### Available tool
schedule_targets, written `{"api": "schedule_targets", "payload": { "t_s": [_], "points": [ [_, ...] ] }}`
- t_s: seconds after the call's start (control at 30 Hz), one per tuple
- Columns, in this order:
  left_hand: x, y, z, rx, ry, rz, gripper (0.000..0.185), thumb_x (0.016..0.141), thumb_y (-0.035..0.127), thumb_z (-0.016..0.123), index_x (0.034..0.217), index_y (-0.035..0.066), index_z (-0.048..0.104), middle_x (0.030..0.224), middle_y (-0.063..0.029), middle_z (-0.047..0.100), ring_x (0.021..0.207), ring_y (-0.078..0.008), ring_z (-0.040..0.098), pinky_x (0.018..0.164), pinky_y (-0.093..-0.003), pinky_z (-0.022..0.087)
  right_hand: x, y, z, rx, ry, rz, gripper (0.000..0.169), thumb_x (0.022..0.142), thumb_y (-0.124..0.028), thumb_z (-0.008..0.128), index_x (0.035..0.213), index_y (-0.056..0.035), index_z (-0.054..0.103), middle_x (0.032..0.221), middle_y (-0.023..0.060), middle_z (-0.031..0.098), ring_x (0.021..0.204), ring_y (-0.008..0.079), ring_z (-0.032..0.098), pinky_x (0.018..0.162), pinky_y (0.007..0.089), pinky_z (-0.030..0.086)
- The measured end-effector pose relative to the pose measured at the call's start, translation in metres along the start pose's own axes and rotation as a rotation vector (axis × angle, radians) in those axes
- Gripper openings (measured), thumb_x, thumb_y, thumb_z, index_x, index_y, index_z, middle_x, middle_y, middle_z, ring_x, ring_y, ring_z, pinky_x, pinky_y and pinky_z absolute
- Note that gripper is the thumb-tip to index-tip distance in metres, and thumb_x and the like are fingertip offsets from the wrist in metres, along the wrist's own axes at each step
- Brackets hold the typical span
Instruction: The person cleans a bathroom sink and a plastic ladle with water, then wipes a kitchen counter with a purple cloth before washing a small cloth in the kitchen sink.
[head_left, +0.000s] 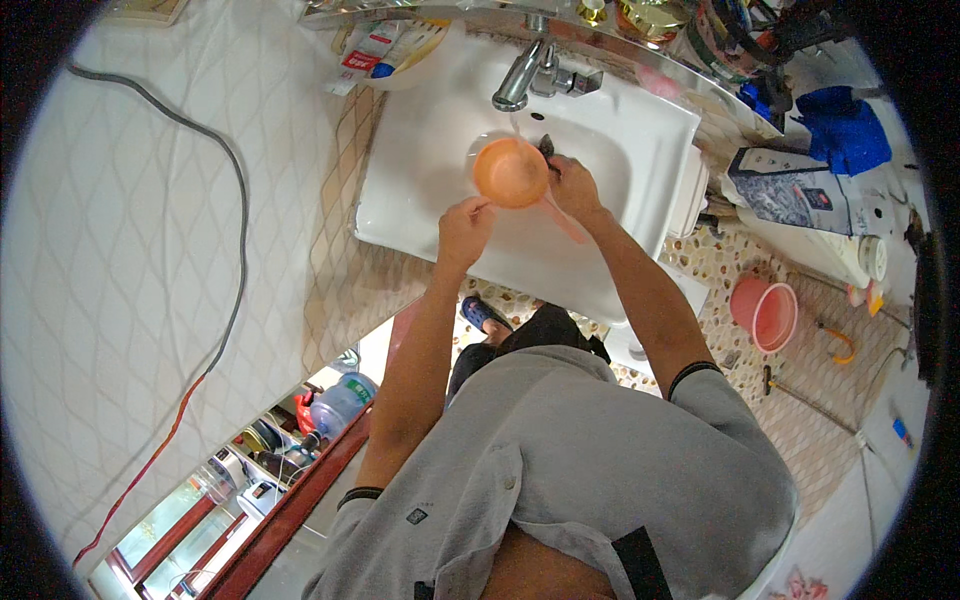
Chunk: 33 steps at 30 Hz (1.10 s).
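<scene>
An orange plastic dipper (510, 174) is held over the basin of a white ceramic washbasin (420, 172), its bowl facing up. Its pinkish handle (564, 219) slants down and to the right. At the dipper's lower left rim, my left hand (466, 229) pinches the edge between thumb and fingers. My right hand (576, 189) is at the right rim and grips a small dark scrubbing pad or cloth (547, 146); its exact kind is unclear. Above them, a thin stream of water seems to fall from the chrome faucet (514, 94) towards the dipper.
A lever handle (577, 82) sits right of the spout. A white container (412, 71) with tubes and packets stands at the basin's upper left corner. To the right are a printed bag (795, 187), a blue cloth (847, 131) and a pink bucket (761, 311). A cable (241, 202) hangs along the left wall.
</scene>
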<state>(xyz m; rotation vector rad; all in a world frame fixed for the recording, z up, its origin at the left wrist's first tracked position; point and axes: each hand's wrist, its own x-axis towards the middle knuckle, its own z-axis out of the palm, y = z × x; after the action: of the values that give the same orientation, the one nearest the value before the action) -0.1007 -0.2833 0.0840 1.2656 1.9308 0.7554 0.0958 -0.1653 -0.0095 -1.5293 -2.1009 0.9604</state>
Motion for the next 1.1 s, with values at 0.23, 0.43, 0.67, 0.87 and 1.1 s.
{"api": "schedule_targets", "payload": {
  "t_s": [0.23,0.43,0.67,0.87,1.1],
  "points": [
    [0.073,-0.008,0.028,-0.207,0.156,-0.017,0.033,0.09,0.023,0.061,0.109,-0.003,0.065,0.094,-0.0095,0.07,0.086,-0.0254,0.067,0.077,-0.0351,0.052,0.084,-0.071,-0.008,0.495,-0.192,0.275,0.03,0.093,-0.031,0.055,0.083,-0.0039,0.063,0.069,0.0069,0.061,0.058,0.0153,0.059,0.053,0.0318,0.047],
    [0.118,0.014,0.032,-1.474,-0.17,-0.465,0.035,0.101,0.033,0.043,0.11,0.004,0.06,0.102,-0.0108,0.067,0.094,-0.0262,0.065,0.086,-0.0452,0.053,0.093,-0.094,-0.014,1.055,-0.326,0.483,0.03,0.094,-0.029,0.054,0.078,-0.0045,0.06,0.069,0.0057,0.062,0.06,0.0143,0.06,0.053,0.0307,0.048],
    [0.132,0.036,0.047,-1.515,-0.241,-0.466,0.045,0.101,0.043,0.039,0.106,0.004,0.06,0.099,-0.014,0.065,0.089,-0.0261,0.063,0.081,-0.0418,0.054,0.049,-0.102,-0.046,0.309,-0.16,-0.211,0.034,0.092,-0.032,0.053,0.097,-0.0003,0.066,0.092,0.017,0.068,0.086,0.0285,0.067,0.079,0.0372,0.052],
    [0.177,0.029,0.097,-1.225,-0.075,-0.527,0.04,0.095,0.047,0.054,0.09,0.008,0.059,0.082,-0.0079,0.06,0.075,-0.0202,0.059,0.067,-0.0342,0.054,0.009,-0.077,-0.084,0.644,0.064,0.129,0.029,0.095,-0.023,0.052,0.112,-0.0029,0.065,0.106,0.0112,0.067,0.096,0.0222,0.063,0.083,0.0342,0.051],
    [0.185,0.057,0.109,-0.329,0.281,-0.074,0.038,0.092,0.039,0.055,0.096,0.002,0.064,0.091,-0.0196,0.066,0.087,-0.0354,0.063,0.077,-0.0463,0.048,0.032,-0.073,-0.063,1.472,-0.23,0.623,0.039,0.1,-0.034,0.048,0.118,-0.0007,0.055,0.106,0.0091,0.061,0.092,0.0214,0.061,0.081,0.0359,0.052]
  ]
}}
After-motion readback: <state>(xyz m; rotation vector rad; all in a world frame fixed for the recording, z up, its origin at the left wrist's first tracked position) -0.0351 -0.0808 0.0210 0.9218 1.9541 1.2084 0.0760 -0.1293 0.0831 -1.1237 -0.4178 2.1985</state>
